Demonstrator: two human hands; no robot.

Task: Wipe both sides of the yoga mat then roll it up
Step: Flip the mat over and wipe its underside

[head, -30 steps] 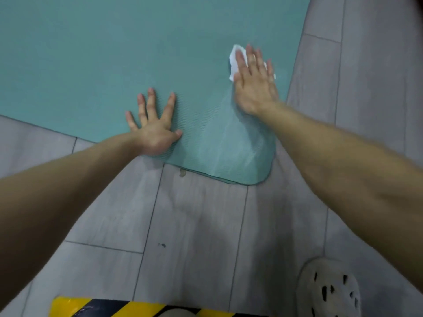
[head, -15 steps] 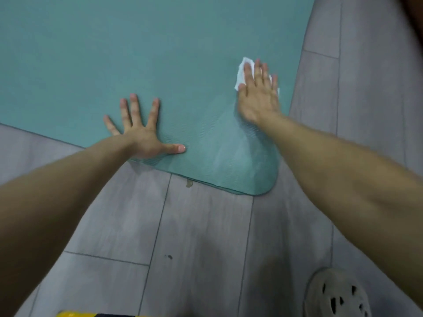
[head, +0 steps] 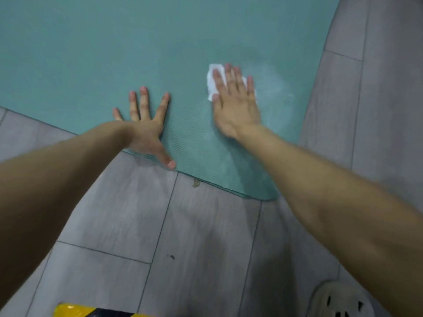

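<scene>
Yoga mat (head: 114,53), teal with a fine ribbed texture, lies flat on the grey plank floor (head: 206,236) and fills the upper part of the view; its rounded near corner sits at lower right, and its near edge runs slantwise across the middle. Left hand (head: 144,126) rests palm down on the mat just inside that edge; its fingers are straight and spread wide, the thumb stretches out along the edge, and it holds nothing. Right hand (head: 233,106) lies flat further in on the mat, fingers straight and close together, pressing a white wipe (head: 211,83) against the surface; the wipe shows past the fingertips and beside the forefinger; no finger curls round it. A pale, cloudy smear marks the mat to the right of that hand. On the floor just beside the mat's near edge lies a small brownish scrap (head: 195,183); a pale perforated shoe (head: 341,300) shows at bottom right; a yellow-and-black striped strip (head: 91,311) shows at the bottom edge.
</scene>
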